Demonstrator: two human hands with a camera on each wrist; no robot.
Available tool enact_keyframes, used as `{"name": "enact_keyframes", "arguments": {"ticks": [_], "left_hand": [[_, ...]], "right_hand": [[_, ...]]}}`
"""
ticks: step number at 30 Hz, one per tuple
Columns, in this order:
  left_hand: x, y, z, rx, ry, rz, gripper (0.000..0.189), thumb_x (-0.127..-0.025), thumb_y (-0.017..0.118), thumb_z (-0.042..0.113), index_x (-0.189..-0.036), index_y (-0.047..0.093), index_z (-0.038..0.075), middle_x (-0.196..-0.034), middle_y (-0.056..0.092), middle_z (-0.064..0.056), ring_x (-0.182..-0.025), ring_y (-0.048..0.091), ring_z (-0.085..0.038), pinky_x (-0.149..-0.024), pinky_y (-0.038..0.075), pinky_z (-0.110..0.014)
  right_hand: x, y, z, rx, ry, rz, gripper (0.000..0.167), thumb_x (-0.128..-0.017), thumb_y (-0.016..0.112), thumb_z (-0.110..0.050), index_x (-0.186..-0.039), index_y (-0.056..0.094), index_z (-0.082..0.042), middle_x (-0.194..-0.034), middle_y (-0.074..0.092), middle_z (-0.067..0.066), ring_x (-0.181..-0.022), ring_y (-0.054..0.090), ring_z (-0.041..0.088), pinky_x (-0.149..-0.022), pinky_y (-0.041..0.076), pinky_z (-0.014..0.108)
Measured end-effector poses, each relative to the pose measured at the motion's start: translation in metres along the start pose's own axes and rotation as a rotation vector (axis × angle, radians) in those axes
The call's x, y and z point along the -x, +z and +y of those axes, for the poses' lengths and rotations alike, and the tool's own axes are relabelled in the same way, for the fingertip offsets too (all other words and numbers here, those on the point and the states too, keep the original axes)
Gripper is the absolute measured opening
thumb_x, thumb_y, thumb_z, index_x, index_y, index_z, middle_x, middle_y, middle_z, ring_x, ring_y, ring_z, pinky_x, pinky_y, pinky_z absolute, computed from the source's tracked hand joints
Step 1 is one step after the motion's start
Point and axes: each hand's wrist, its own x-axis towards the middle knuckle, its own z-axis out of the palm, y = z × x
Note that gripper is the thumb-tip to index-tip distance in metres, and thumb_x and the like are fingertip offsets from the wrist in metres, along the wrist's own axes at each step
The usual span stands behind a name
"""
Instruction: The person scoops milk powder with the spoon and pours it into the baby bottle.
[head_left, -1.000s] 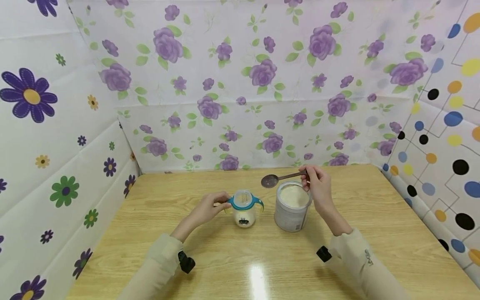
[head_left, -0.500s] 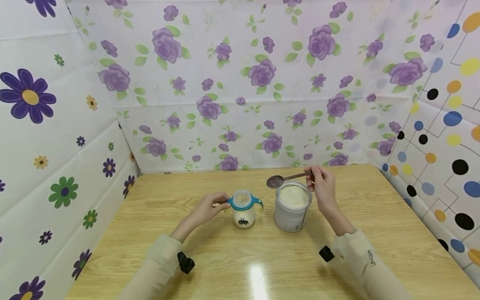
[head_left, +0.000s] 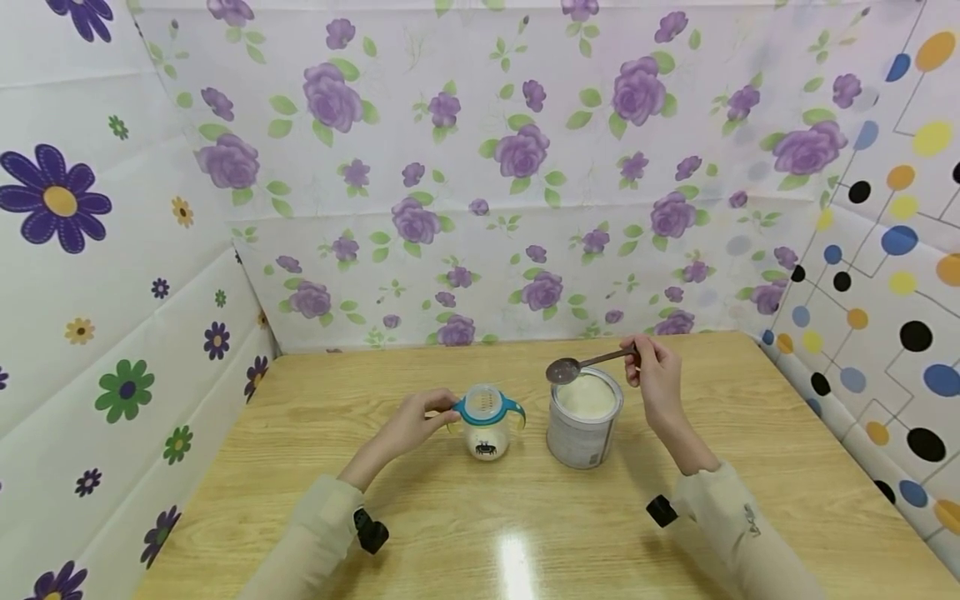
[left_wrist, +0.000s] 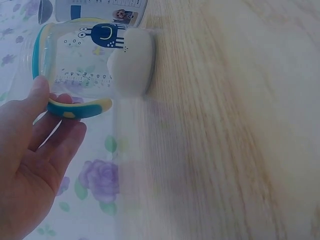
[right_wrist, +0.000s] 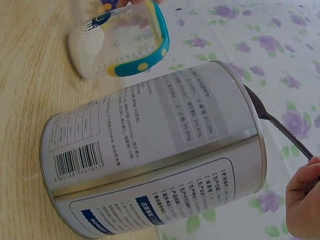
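Note:
A clear baby bottle [head_left: 486,437] with a blue collar and two side handles stands upright on the table, pale powder at its bottom. My left hand [head_left: 420,423] grips its left handle [left_wrist: 80,108] between thumb and fingers. To the bottle's right stands an opened tin [head_left: 581,437], filled near the top with cream-coloured powder [head_left: 587,397]. A dark brown spoon [head_left: 564,371] is pinched by its handle's end in my right hand [head_left: 657,379]. The spoon's bowl overlaps the tin's back left rim in the head view. In the right wrist view, the tin's wall hides part of the bowl.
The wooden table [head_left: 420,525] runs up to a flowered cloth [head_left: 487,250] at the back. Patterned cloths also hang at the left and right sides. A dark wrist camera [head_left: 371,531] sits on my left sleeve, another wrist camera [head_left: 662,510] on my right.
My right hand has moved right with the spoon, bringing its bowl from between bottle and tin to the tin's back left rim. The left hand keeps its grip on the bottle's handle.

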Motion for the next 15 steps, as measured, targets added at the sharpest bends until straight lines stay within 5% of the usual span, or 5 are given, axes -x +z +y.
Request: {"name": "enact_keyframes", "arguments": {"ticks": [10, 15], "left_hand": [[0.0, 0.0, -0.001, 0.004, -0.016, 0.003, 0.011, -0.095, 0.062, 0.018, -0.104, 0.067, 0.018, -0.103, 0.07, -0.001, -0.1, 0.067, -0.019, -0.084, 0.057, -0.031], [0.0, 0.0, -0.002, 0.005, -0.022, 0.0, 0.011, -0.095, 0.062, 0.019, -0.105, 0.067, 0.019, -0.104, 0.07, 0.0, -0.101, 0.067, -0.019, -0.084, 0.057, -0.031]], "right_hand": [[-0.012, -0.009, 0.016, -0.011, 0.002, 0.043, 0.031, -0.103, 0.043, -0.014, -0.086, 0.061, 0.005, -0.059, 0.053, -0.002, -0.045, 0.045, 0.005, -0.04, 0.036, 0.016], [-0.014, -0.01, 0.02, -0.006, -0.009, 0.052, 0.032, -0.103, 0.045, -0.018, -0.081, 0.064, -0.005, -0.059, 0.053, -0.003, -0.045, 0.044, 0.004, -0.039, 0.035, 0.016]]}}
